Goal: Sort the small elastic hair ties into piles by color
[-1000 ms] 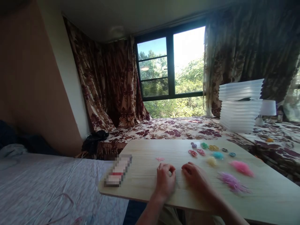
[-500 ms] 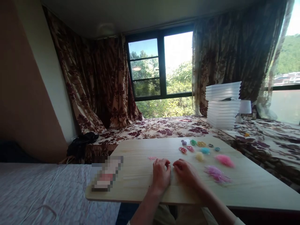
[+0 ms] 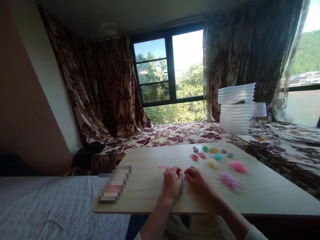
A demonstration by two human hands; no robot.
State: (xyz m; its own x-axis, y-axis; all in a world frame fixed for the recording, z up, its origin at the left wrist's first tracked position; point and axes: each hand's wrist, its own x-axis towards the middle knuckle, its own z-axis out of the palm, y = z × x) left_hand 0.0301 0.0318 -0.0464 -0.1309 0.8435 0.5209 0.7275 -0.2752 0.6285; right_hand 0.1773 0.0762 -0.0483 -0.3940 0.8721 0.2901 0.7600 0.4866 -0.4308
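My left hand [image 3: 173, 181] rests on the pale wooden table [image 3: 145, 193], its fingers curled with thumb and forefinger pinched together. Facing it across a narrow gap, my right hand [image 3: 198, 180] is closed in a similar pinch. Whatever either hand holds is too small or hidden to make out. A few small pink pieces [image 3: 162, 166] lie just beyond my left hand. Right of my right hand are a pile of purple strands [image 3: 231, 181], a bright pink pile [image 3: 238, 166] and a cream-coloured clump [image 3: 212, 163].
Small coloured ring bundles, among them red [image 3: 194, 157], green [image 3: 205, 149] and yellow [image 3: 214, 150], sit near the far edge with a turquoise clump [image 3: 218, 156]. A blurred-out object [image 3: 113, 186] lies at the left. Stacked white ridged sheets [image 3: 236, 113] stand behind on the floral cover.
The view has shifted slightly, so the background sits a little higher and further left. Both hands keep nearly the same pinched pose and place on the table.
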